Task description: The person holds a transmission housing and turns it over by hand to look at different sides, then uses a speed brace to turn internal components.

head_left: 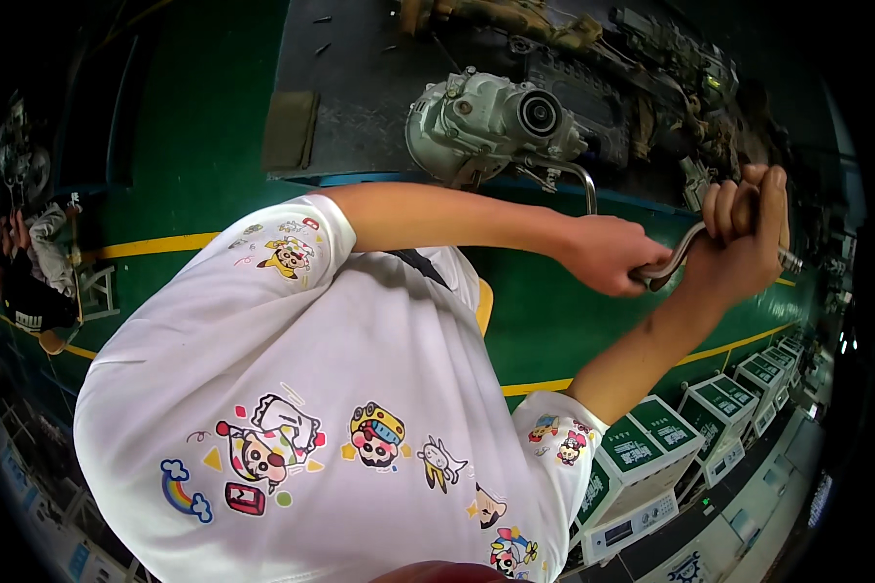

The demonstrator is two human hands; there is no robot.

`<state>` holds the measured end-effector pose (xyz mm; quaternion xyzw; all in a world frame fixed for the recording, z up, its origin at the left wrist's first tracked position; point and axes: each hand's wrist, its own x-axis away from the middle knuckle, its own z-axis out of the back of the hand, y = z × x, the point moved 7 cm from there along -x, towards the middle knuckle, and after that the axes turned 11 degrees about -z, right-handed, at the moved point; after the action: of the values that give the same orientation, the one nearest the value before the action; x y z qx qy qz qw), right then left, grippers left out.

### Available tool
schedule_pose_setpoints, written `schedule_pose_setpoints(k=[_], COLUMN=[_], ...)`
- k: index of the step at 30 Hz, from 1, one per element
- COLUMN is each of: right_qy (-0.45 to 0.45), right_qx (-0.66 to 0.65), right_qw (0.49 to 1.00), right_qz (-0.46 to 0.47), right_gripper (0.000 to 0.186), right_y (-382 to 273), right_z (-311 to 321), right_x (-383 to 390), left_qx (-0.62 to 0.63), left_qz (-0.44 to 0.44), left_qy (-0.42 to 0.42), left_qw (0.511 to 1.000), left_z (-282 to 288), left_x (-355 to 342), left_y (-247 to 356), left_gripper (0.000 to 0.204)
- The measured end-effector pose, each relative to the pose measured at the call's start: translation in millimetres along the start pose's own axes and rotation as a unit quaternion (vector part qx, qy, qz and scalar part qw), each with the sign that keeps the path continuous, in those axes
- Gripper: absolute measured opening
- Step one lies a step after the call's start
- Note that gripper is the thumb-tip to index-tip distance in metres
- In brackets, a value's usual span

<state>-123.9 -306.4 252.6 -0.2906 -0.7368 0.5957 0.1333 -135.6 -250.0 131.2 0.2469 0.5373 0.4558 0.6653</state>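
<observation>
A bent metal crank wrench (688, 238) runs between my two hands at the right, with a shiny tip sticking out past my right hand. My left hand (608, 255) is closed on its left part. My right hand (739, 233) is wrapped round it higher up and farther right, fingers curled. Above my left forearm a pale green cast gearbox housing (472, 121), with a dark round opening, rests on a dark bench (340, 92). A bent shiny bar (583, 180) sticks out from beside the housing toward the near edge.
Greasy machine parts (681, 73) line the bench's back and right. A folded dark cloth (287, 131) lies at its left. Another person (39, 282) is at the far left. Yellow lines cross the green floor (185, 146). White-and-green boxed units (651, 437) stand in a row at lower right.
</observation>
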Motion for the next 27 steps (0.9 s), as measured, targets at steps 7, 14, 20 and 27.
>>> schedule_pose_setpoints(k=[7, 14, 20, 27], right_qy=[0.064, 0.104, 0.128, 0.089], right_qx=[-0.013, -0.02, 0.009, 0.053], right_qw=[0.998, 0.992, 0.986, 0.994], right_qz=[0.0, 0.062, 0.105, 0.044], right_gripper=[0.026, 0.027, 0.026, 0.026], right_y=[3.8, 0.8, 10.8, 10.2], right_z=[15.6, 29.8, 1.2, -0.5], right_x=[14.4, 37.1, 30.3, 28.8], left_qx=[0.121, -0.032, -0.06, -0.024], left_qz=[-0.009, -0.083, 0.017, -0.012], left_qy=[0.032, 0.193, 0.128, 0.108], left_qw=[0.992, 0.977, 0.99, 0.994], left_z=[33.4, 106.8, 77.3, 9.8], left_x=[32.5, -1.1, -82.5, -54.5], left_y=[22.2, -2.0, -67.1, -48.8], left_gripper=[0.023, 0.021, 0.028, 0.02])
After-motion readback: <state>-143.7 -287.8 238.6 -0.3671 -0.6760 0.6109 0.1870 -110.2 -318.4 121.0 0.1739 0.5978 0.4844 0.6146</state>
